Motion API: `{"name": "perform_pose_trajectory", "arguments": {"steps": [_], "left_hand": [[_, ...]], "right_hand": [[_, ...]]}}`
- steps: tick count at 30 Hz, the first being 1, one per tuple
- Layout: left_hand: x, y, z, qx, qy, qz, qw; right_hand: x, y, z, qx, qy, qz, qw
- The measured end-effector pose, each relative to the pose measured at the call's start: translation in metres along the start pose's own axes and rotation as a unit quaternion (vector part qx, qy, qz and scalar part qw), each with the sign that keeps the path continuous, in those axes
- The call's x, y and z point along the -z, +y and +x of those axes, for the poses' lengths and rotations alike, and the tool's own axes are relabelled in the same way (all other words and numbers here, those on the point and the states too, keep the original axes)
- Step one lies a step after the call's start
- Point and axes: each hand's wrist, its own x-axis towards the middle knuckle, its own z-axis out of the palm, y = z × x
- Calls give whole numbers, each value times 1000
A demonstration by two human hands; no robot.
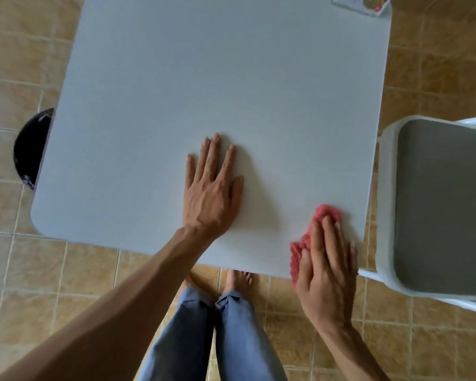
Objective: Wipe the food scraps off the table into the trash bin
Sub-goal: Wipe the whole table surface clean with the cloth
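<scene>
Forearms reach in from the near edge, the right hand pressing a red cloth flat at the near right corner of the desk.

Its grip is fingers together, palm down on the cloth, not pinching it, which suits pushing rather than lifting; the left hand lies open and flat at mid-desk, holding nothing, probably steadying the light desk. No food scraps can be made out on the pale top. A black trash bin sits on the floor just under the left edge, well apart from the cloth, so a sweep leftward would have the whole bare top to cross. To the right a grey-seated chair stands close beside the desk, and a printed card rests at the far right corner.
</scene>
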Motion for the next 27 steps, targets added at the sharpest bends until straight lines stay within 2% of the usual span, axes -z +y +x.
{"name": "perform_pose_trajectory", "arguments": {"steps": [2,5,9,13,16,19,23,27], "left_hand": [[3,-5,0,-11,-4,-11,1000],[5,-14,-7,8,7,-26,1000],[16,-48,-28,96,40,-19,994],[38,-101,-49,171,69,-3,983],[52,-137,-57,203,79,23,976],[57,-158,-63,221,62,40,972],[50,-163,-65,215,68,50,973],[46,-164,-65,219,79,55,971]], "right_hand": [[-5,0,29,-28,20,21,999],[-20,-30,81,-8,43,65,997],[-39,-105,117,94,27,93,991],[-45,-158,91,216,-26,116,969],[-39,-149,61,293,-62,92,950],[-25,-120,52,336,-82,49,937],[-22,-101,84,319,-72,33,944],[-52,-145,139,177,-7,50,983]]}}
